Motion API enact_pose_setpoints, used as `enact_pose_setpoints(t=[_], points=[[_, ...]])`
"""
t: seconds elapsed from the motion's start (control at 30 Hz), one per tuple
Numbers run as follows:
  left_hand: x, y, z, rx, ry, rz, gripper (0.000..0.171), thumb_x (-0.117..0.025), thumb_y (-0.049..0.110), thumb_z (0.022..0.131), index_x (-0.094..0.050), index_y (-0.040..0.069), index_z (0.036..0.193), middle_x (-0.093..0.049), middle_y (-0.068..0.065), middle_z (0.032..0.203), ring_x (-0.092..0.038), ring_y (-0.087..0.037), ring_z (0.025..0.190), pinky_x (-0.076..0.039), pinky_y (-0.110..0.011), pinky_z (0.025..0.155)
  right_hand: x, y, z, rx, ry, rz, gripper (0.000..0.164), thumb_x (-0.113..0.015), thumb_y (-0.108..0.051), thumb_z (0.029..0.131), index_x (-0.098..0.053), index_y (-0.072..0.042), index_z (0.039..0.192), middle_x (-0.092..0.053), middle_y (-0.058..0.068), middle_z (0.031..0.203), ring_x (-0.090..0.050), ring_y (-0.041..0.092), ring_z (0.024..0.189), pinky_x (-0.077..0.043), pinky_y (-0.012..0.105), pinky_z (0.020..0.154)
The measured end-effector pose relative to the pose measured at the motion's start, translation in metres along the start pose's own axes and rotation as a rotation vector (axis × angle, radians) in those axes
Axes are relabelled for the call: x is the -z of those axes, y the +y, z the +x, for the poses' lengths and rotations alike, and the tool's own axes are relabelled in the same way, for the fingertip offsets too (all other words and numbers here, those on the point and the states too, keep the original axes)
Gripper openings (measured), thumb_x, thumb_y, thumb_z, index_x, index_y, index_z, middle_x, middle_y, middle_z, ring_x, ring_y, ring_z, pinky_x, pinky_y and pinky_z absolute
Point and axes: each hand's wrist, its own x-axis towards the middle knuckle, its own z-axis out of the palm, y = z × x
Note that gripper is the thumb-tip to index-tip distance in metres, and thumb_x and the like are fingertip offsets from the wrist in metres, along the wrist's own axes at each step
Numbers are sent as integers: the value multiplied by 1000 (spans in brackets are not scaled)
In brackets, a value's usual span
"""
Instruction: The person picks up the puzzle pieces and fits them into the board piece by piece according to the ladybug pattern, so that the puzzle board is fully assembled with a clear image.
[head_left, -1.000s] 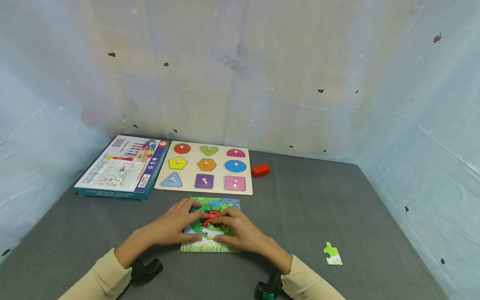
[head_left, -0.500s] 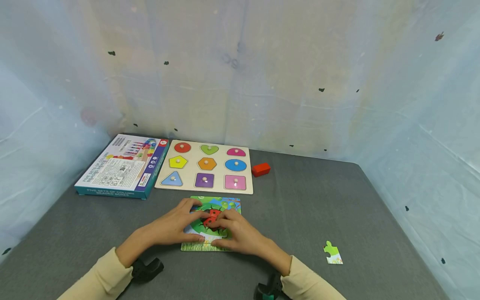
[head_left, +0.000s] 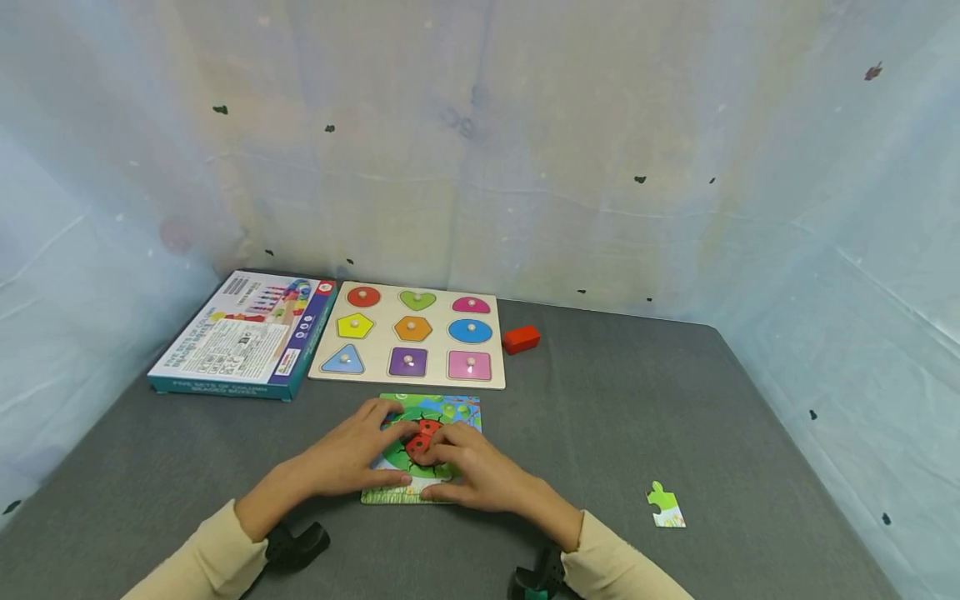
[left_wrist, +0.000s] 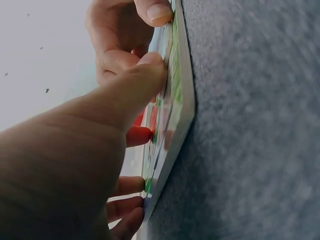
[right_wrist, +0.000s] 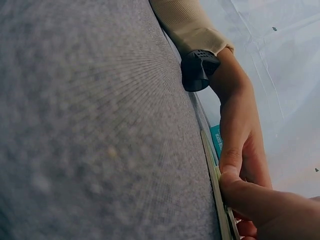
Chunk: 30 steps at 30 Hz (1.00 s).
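A square ladybug jigsaw puzzle [head_left: 461,408] lies on the grey table in front of me. My left hand [head_left: 348,454] rests on its left part, fingers spread over the leaf picture and thumb at the lower white area. From the right, my right hand [head_left: 480,471] presses on the board with bent fingers by the ladybug [head_left: 427,431]. Its thumb rests near the lower grass strip, and a white lower piece [head_left: 433,481] lies flat between the two thumbs. In the left wrist view, thumbtips [left_wrist: 161,16] touch the puzzle's surface. Part of the picture is hidden under the hands.
A loose green-and-white jigsaw piece [head_left: 664,507] lies to the right. Behind the puzzle sits a wooden peg board [head_left: 382,350] with knobbed shapes. A flat toy box [head_left: 232,342] lies left of it, and a red block [head_left: 521,339] beside its right edge.
My right thumb has moved slightly toward the near edge, and its fingers slid a little left and nearer. A gap around the lower white piece no longer shows. The left hand barely moved.
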Motion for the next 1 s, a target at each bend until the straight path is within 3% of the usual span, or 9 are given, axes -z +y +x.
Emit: enact_pose_setpoints(t=[0.43, 0.7, 1.0], points=[[-3, 0, -2, -10, 5, 36, 63, -50, 59, 88, -47, 20, 137, -37, -11, 137, -33, -29, 126, -38, -51, 95, -3, 3, 0, 11, 44, -32, 30, -71, -35, 81, -70, -15, 103, -57, -5, 103, -47, 7, 97, -39, 21, 86], [-3, 1, -1, 4, 13, 35, 60, -54, 55, 88, -47, 20, 136, -37, -10, 137, -33, -29, 126, -38, -51, 96, -5, 5, -1, -48, 38, -81, 26, -66, -42, 85, -68, -21, 100, -54, -6, 104, -42, 7, 94, -36, 26, 83], [-5, 3, 0, -4, 32, 25, 58, -51, 55, 89, -49, 18, 135, -39, -12, 135, -33, -32, 126, -38, -54, 94, -3, 5, -2, -82, 17, -79, 26, -64, -39, 86, -67, -24, 107, -52, -6, 109, -41, 9, 99, -35, 31, 86]])
